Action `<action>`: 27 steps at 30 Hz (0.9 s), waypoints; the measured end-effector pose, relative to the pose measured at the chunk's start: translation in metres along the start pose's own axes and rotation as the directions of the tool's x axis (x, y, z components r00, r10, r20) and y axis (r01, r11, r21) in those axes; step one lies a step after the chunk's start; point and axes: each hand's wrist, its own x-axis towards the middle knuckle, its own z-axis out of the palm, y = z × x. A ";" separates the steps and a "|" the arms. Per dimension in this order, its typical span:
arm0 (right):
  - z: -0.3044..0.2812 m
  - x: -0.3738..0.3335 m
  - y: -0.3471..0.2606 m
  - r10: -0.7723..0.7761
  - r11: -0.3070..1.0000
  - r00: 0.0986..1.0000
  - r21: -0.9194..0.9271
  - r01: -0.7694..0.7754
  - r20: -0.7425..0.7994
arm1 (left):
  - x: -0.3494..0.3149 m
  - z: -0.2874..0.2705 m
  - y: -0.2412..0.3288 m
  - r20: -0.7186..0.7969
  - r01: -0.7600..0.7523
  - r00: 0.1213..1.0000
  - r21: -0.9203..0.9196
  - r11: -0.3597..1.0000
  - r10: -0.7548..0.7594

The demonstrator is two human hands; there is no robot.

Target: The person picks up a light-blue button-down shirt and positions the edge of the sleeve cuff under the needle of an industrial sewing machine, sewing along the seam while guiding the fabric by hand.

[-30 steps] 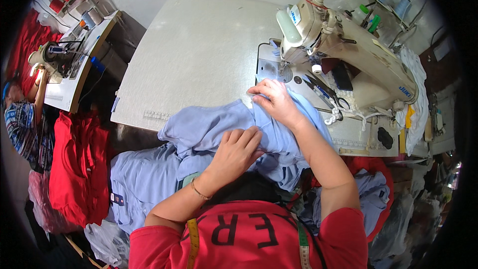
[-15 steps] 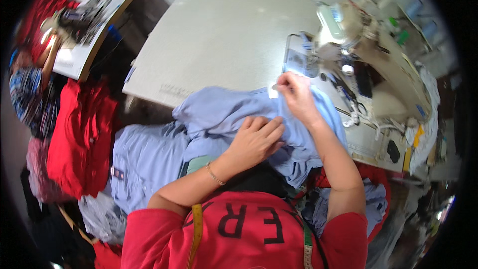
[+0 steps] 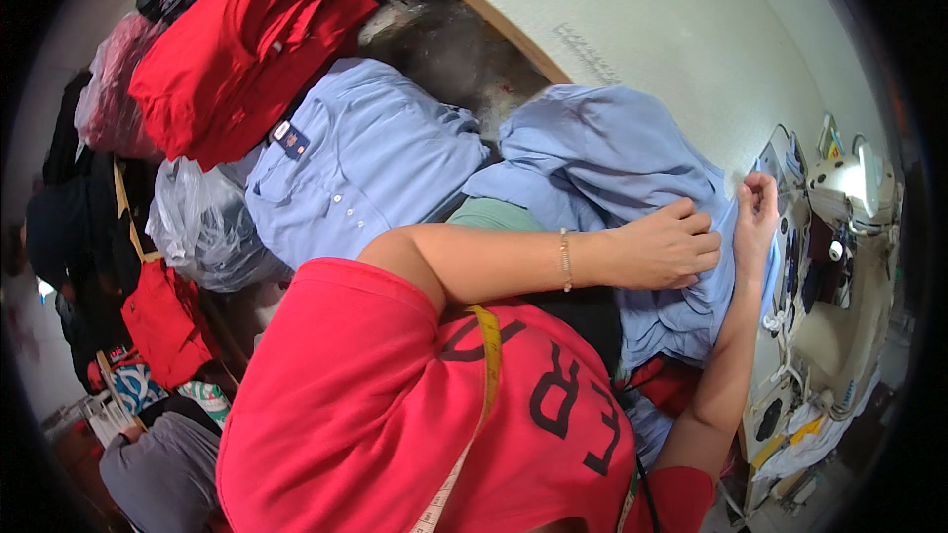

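I have the left hand palm-down on blue cloth, loosely curled; the right hand is at the cloth's right edge, near the sewing machine, fingertips close together — whether they grip, I can't tell. Leftward lie a blue shirt and red garments.

Sewing wkshop, given the sewing m/c, wk tbl, piled red garments & tape meas.

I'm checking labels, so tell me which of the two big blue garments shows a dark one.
The folded blue garment beside the red garments: its dark label lies in plain view. The crumpled blue garment under the left hand shows none.
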 end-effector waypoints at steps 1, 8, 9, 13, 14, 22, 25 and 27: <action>0.001 0.002 0.002 -0.017 1.000 1.000 0.011 0.016 0.013 | -0.002 -0.002 -0.001 0.010 -0.016 1.000 -0.004 1.000 0.016; -0.002 0.000 0.001 -0.125 0.989 0.992 -0.072 0.126 0.027 | -0.066 -0.033 -0.003 -0.105 0.109 0.981 -0.414 0.904 -0.166; -0.003 -0.001 -0.001 -0.134 0.987 0.991 -0.086 0.134 0.004 | -0.093 -0.026 -0.015 -0.039 0.216 0.964 -0.465 0.858 -0.264; -0.005 0.001 -0.012 -0.222 0.959 0.971 -0.199 0.202 -0.089 | -0.170 0.011 -0.096 0.274 0.701 0.691 -0.478 0.529 -0.669; -0.005 -0.001 -0.016 -0.262 0.941 0.959 -0.250 0.229 -0.110 | -0.170 0.022 -0.111 0.394 0.752 0.621 -0.544 0.372 -0.678; -0.004 -0.009 -0.024 -0.321 0.895 0.939 -0.363 0.258 -0.124 | -0.129 0.077 -0.179 0.388 0.284 0.556 -0.920 -0.271 -0.735; -0.004 -0.009 -0.023 -0.253 0.881 0.965 -0.426 0.204 -0.061 | -0.140 0.071 -0.186 0.398 0.383 0.559 -0.902 -0.199 -0.727; -0.004 -0.010 -0.023 -0.260 0.849 0.965 -0.485 0.209 -0.040 | -0.156 0.064 -0.192 0.369 0.545 0.596 -0.838 0.021 -0.713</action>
